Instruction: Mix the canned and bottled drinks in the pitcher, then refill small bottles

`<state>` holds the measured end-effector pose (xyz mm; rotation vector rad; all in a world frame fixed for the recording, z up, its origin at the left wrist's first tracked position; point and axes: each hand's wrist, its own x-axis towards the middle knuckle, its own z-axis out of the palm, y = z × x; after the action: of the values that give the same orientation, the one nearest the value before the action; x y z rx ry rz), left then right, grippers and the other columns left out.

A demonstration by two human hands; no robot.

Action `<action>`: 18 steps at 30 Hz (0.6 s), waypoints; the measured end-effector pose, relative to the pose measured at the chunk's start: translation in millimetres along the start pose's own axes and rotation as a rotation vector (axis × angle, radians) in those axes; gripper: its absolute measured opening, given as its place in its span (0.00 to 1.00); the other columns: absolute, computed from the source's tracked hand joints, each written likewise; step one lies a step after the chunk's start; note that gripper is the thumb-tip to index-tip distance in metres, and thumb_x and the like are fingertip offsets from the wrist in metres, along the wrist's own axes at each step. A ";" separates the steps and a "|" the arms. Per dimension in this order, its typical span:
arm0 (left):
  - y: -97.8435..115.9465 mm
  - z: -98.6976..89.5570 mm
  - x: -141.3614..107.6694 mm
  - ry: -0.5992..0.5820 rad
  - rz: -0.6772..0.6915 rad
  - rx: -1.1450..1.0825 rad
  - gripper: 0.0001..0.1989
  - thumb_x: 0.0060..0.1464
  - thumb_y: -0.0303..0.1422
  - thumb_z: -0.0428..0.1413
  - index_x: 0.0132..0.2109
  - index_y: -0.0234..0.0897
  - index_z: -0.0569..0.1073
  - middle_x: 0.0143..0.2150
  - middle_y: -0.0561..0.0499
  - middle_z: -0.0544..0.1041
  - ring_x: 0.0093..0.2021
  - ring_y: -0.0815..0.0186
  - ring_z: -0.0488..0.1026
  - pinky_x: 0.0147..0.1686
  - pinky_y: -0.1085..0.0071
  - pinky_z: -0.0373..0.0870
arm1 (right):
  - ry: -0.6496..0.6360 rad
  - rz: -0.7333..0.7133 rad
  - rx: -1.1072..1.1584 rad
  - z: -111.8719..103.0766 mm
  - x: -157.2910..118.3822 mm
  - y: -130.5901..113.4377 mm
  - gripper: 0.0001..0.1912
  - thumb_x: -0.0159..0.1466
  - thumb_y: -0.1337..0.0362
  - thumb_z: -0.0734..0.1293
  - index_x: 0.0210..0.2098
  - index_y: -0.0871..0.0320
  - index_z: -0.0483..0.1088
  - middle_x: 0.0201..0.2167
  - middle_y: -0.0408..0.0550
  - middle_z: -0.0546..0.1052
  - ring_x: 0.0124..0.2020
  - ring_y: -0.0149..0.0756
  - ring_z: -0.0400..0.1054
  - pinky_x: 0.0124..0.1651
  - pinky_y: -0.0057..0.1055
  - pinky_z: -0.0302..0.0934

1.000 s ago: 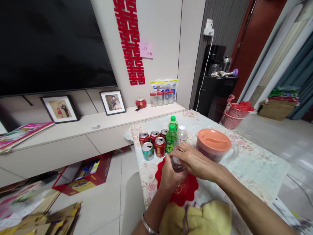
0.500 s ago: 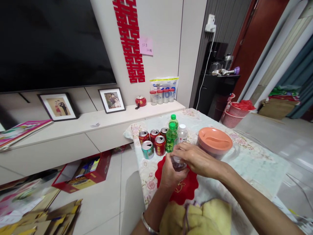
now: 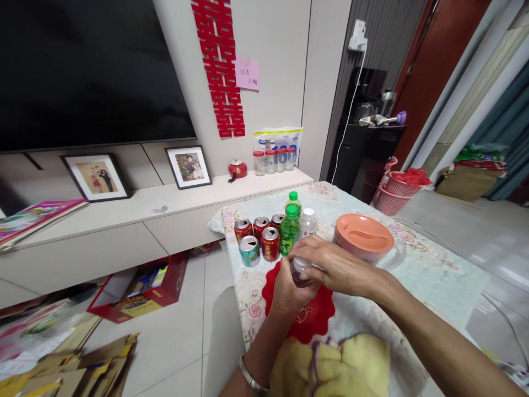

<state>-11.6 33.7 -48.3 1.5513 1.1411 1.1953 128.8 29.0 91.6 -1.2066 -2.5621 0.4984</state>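
Living room: dark TV screen (image 3: 91,71) on a pale wall, red cutout strip (image 3: 219,71) and pink note (image 3: 247,74) beside it. Low white cabinet (image 3: 190,207) below carries two framed photos (image 3: 190,166), a red pot (image 3: 237,167) and red-lidded jars (image 3: 270,162) in front of a printed bag (image 3: 281,135).

Your tabletop (image 3: 430,286) has a pale floral cover. You hold a small container (image 3: 301,267), see-through with a whitish lid, upright or slightly tilted, over the red scalloped mat (image 3: 314,325); can't tell if its base touches the mat. Your left hand (image 3: 287,289) is clamped around its side, silver bangle (image 3: 250,377) on that wrist. Your right hand (image 3: 336,267) comes over the top, thumb on the near side, fingers over the far side, closed on it at the lid; far fingertips hidden.

Just past your hands, bunched together: red cans (image 3: 270,247), a teal can (image 3: 249,253) at the near left, two green-capped bottles (image 3: 290,231) one behind the other, and a white-capped clear bottle (image 3: 308,224). Orange-lidded tub (image 3: 363,234) sits to their right, apart. Yellow cloth (image 3: 339,366) bunches up at your side of the mat.

Floor, left: open red box (image 3: 165,295), flattened cardboard (image 3: 88,366). Far right: pink baskets (image 3: 392,198).
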 end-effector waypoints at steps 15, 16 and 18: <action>5.7 -1.9 -1.3 -0.020 -0.088 -0.008 0.28 0.39 0.31 0.66 0.47 0.42 0.63 0.37 0.53 0.76 0.36 0.63 0.75 0.38 0.68 0.71 | 0.049 -0.058 -0.038 -20.1 3.0 2.5 0.14 0.67 0.74 0.63 0.48 0.56 0.74 0.49 0.54 0.75 0.50 0.44 0.69 0.51 0.39 0.63; 5.5 -1.9 -1.4 -0.024 -0.088 -0.014 0.28 0.39 0.32 0.66 0.47 0.42 0.63 0.38 0.53 0.76 0.36 0.62 0.75 0.38 0.67 0.71 | 0.035 -0.041 -0.042 -19.4 1.6 4.0 0.13 0.67 0.74 0.63 0.47 0.56 0.74 0.48 0.54 0.75 0.49 0.44 0.70 0.51 0.39 0.63; 4.1 -1.3 -1.5 -0.027 -0.076 -0.036 0.28 0.39 0.32 0.66 0.48 0.42 0.63 0.39 0.52 0.77 0.37 0.61 0.76 0.39 0.67 0.72 | -0.009 -0.012 -0.047 -15.7 -0.1 5.0 0.14 0.66 0.74 0.62 0.47 0.57 0.75 0.46 0.54 0.75 0.47 0.44 0.70 0.49 0.39 0.64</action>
<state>-12.4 31.5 -44.5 1.4795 1.1445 1.1358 138.2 34.9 103.8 -1.2063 -2.6009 0.4439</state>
